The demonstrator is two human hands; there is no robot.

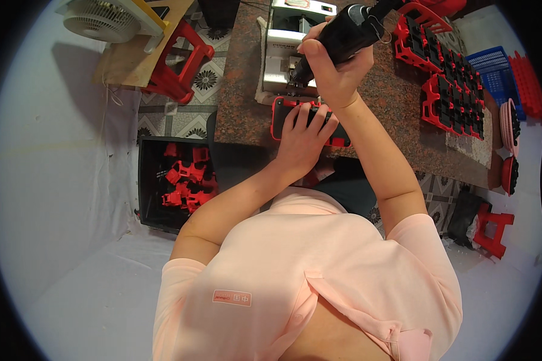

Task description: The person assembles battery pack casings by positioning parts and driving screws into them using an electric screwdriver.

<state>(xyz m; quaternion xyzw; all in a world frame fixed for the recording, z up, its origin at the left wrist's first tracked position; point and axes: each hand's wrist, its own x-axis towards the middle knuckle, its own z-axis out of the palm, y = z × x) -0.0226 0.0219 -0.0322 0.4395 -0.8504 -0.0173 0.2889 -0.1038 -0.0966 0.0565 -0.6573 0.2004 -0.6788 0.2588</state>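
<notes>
My right hand (346, 69) is wrapped round a black power screwdriver (347, 37), held tilted over the granite-patterned table. Its narrow tip points down and left, by the front of a white boxy machine (281, 67); whether it touches anything there I cannot make out. Just in front of that machine, at the table's near edge, lies a red-and-black plastic part (278, 120). My left hand (304, 135) grips it from above, the bent fingers over its top. The left thumb and the part's middle are hidden.
Red-and-black plastic assemblies (454, 105) stand in rows on the table's right. Beyond them is a blue basket (489, 72). A black bin (153, 210) with red parts sits at lower left. Left of the table are a red stool (190, 57) and a white fan (102, 21).
</notes>
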